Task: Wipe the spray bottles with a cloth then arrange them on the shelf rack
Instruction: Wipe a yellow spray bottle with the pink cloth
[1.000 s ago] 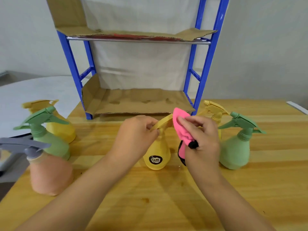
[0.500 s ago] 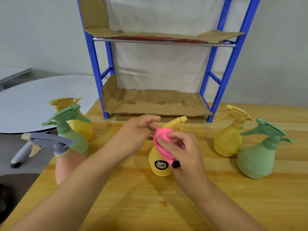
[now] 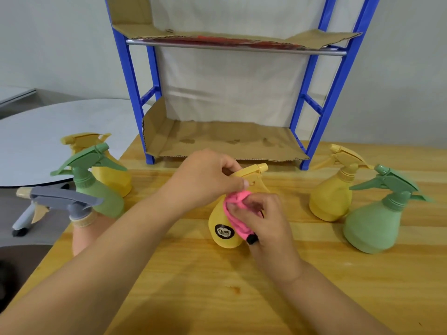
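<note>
A yellow spray bottle [image 3: 222, 228] with a black round label stands on the wooden table [image 3: 217, 286] in the middle. My left hand [image 3: 205, 177] grips its trigger head from the left. My right hand [image 3: 263, 218] presses a pink cloth [image 3: 235, 209] against the bottle's neck and right side. Behind stands the blue shelf rack [image 3: 314, 131], its two levels lined with cardboard and bare of bottles.
At the left stand a green bottle [image 3: 96, 184], a yellow bottle [image 3: 111, 175] behind it, and a pink bottle with a grey head [image 3: 82, 228] at the table edge. At the right are a yellow bottle [image 3: 331, 197] and a green bottle [image 3: 377, 221]. A round grey table [image 3: 48, 136] lies beyond the left edge.
My right hand has brought the pink cloth down from the bottle's nozzle to its neck and body. My view has swung to the left.
</note>
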A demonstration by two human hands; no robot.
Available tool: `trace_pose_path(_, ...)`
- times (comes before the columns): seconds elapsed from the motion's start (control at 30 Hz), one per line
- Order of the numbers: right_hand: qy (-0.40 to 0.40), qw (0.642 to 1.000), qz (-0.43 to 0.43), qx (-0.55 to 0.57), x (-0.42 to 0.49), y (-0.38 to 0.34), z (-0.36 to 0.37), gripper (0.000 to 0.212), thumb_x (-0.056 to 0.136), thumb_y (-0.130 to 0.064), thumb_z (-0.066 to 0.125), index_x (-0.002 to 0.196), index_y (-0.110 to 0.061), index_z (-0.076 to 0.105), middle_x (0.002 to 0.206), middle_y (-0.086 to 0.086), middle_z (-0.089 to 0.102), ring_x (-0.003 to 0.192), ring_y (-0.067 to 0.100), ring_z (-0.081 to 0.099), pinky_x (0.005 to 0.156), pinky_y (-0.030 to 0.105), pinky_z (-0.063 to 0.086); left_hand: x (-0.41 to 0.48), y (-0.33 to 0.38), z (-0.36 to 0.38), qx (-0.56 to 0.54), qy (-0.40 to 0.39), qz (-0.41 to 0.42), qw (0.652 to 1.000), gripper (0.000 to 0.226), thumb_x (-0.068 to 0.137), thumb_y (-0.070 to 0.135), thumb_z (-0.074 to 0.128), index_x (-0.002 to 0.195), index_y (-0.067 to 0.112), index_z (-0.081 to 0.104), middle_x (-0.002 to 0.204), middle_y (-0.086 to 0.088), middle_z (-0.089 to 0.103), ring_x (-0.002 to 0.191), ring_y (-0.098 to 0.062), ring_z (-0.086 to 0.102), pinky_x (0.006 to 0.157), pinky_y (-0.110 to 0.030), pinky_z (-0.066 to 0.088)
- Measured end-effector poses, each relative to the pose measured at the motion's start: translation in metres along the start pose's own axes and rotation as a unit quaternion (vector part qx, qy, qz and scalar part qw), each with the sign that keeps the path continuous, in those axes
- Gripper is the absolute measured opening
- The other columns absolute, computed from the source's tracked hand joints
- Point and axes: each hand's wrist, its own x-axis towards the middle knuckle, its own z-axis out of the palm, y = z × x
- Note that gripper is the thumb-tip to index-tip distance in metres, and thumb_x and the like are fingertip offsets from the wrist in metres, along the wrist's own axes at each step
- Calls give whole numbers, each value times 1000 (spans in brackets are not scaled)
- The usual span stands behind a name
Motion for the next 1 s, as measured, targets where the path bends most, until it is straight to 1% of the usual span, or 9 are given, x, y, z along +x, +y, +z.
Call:
trace_pose_path(0.13, -109, 989, -69, -74, -20, 1, 3, 47, 72, -2, 73, 113, -23, 65, 102, -4, 45, 89, 18, 42, 70, 21, 36, 4, 0, -1, 60, 12, -10, 998, 8, 78, 37, 68, 77, 29, 69, 59, 10, 61, 53, -2, 49, 51, -18, 35)
trace_pose_path(0.23, -173, 967, -143, -120, -27, 3, 2, 36, 79, -9, 49, 107, -24, 67, 95, -6, 46, 85, 16, 39, 76, 21, 31, 7, -2, -3, 62, 19, -12, 998, 7, 79, 37, 69, 78, 30, 69, 59, 13, 59, 54, -3, 50, 52, -20, 35)
trace_pose_path(0.33, -205, 950, -191, -141, -21, 10, 0, 34, 81, -9, 48, 106, -25, 66, 89, -5, 54, 83, 18, 42, 77, 27, 32, 10, -3, -2, 82, 30, -13, 996, 11, 80, 37, 68, 82, 27, 71, 64, 11, 62, 56, -2, 51, 53, -22, 34)
trace_pose_path(0.43, -172, 958, -195, -123, -6, 13, -1, 28, 82, -12, 60, 107, -24, 67, 93, 0, 56, 87, 22, 48, 75, 31, 39, 11, -3, -3, 102, 48, -18, 993, 13, 78, 38, 68, 80, 25, 70, 66, 7, 65, 62, -7, 55, 54, -24, 36)
trace_pose_path(0.57, -37, 988, -115, -94, 19, -1, 6, 31, 86, -11, 51, 112, -13, 67, 97, 0, 45, 85, 23, 43, 68, 34, 44, 13, -4, 1, 122, 80, -18, 989, 20, 74, 35, 68, 74, 16, 63, 65, 2, 63, 69, -15, 58, 56, -25, 37)
trace_pose_path(0.63, -22, 990, -88, -104, 23, -7, 12, 34, 86, -9, 48, 114, -11, 66, 99, 0, 43, 84, 23, 42, 66, 37, 45, 14, -4, 2, 126, 91, -21, 988, 22, 72, 33, 67, 72, 12, 59, 64, -1, 62, 69, -19, 58, 55, -27, 37)
trace_pose_path(0.7, -54, 985, -100, -127, 18, -10, 16, 38, 82, -7, 51, 118, -12, 61, 102, -1, 43, 85, 22, 41, 66, 37, 45, 17, -5, 2, 123, 89, -24, 988, 25, 71, 32, 67, 71, 9, 57, 66, -4, 64, 69, -21, 58, 57, -30, 40)
trace_pose_path(0.83, -196, 952, -181, -147, -7, -5, 10, 42, 83, -13, 51, 123, -19, 57, 108, -5, 44, 94, 18, 41, 82, 36, 33, 19, -4, 1, 110, 69, -16, 991, 28, 71, 32, 68, 69, 7, 56, 65, -7, 65, 66, -24, 60, 60, -34, 45)
trace_pose_path(1.0, -274, 934, -205, -99, -11, 11, -3, 41, 78, -12, 67, 117, -25, 62, 95, -6, 53, 92, 15, 42, 86, 29, 31, 20, -7, -3, 92, 52, -20, 994, 29, 70, 34, 71, 68, 9, 59, 61, -5, 64, 59, -20, 56, 56, -30, 42)
